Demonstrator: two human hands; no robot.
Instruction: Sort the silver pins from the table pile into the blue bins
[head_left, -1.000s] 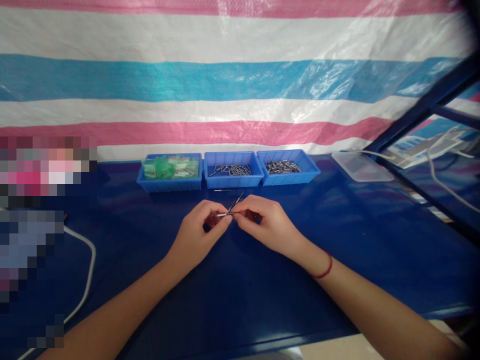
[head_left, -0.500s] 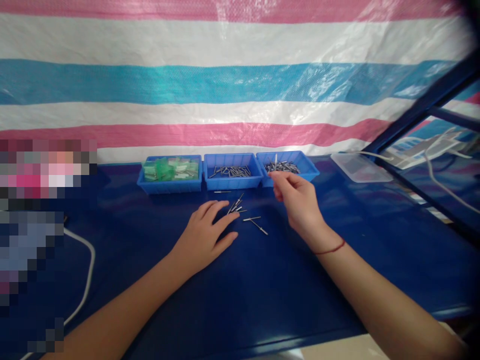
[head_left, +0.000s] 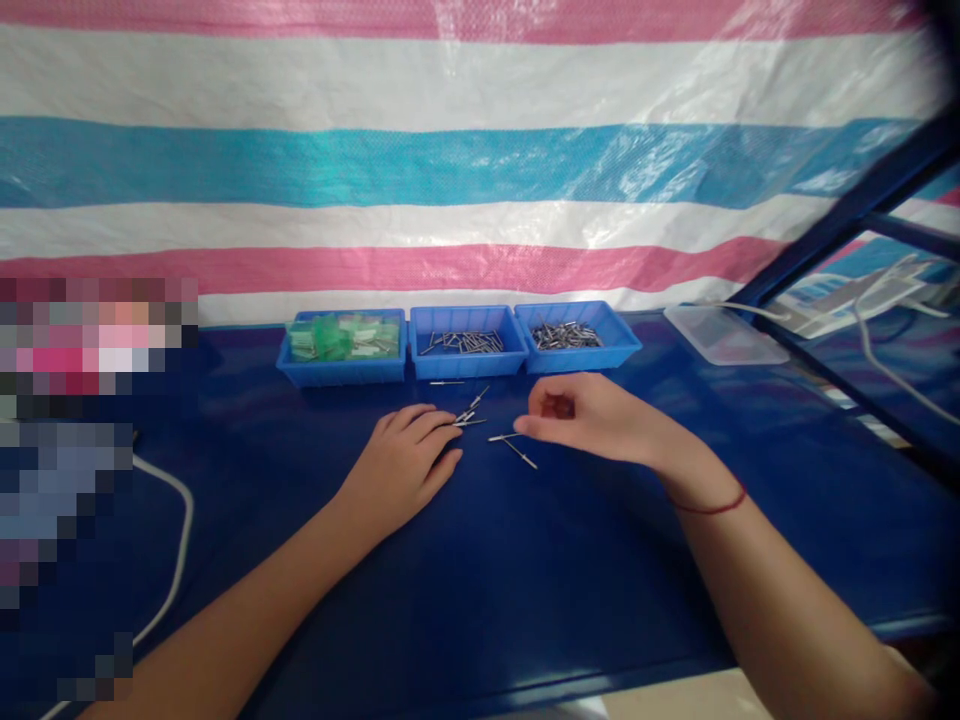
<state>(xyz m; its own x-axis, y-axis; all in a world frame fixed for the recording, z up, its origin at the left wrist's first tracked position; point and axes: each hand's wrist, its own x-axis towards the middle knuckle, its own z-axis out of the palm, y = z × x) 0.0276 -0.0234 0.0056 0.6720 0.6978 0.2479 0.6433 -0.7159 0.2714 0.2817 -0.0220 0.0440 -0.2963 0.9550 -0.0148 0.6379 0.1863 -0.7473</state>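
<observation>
My left hand (head_left: 409, 460) lies palm down on the dark blue table, fingers stretched out. Its fingertips touch the edge of a small group of silver blind rivets (head_left: 471, 412). My right hand (head_left: 589, 415) is bent down over the table, with thumb and fingers curled together at the end of a blind rivet (head_left: 502, 437). The exact contact is partly hidden by the fingertips. Another blind rivet (head_left: 523, 456) lies slantwise just below that one, and a single rivet (head_left: 447, 383) lies apart near the bins.
Three blue bins stand in a row: the left bin (head_left: 341, 374) holds green and clear packets, the middle bin (head_left: 469, 365) and right bin (head_left: 589, 358) hold loose rivets. A clear plastic lid (head_left: 724, 335) lies to the right. White cable (head_left: 184, 520) runs at left.
My right hand has come down and nearer from the right bin to the rivets on the table; the pale piece at its fingertips is gone. My left hand has drawn slightly left.
</observation>
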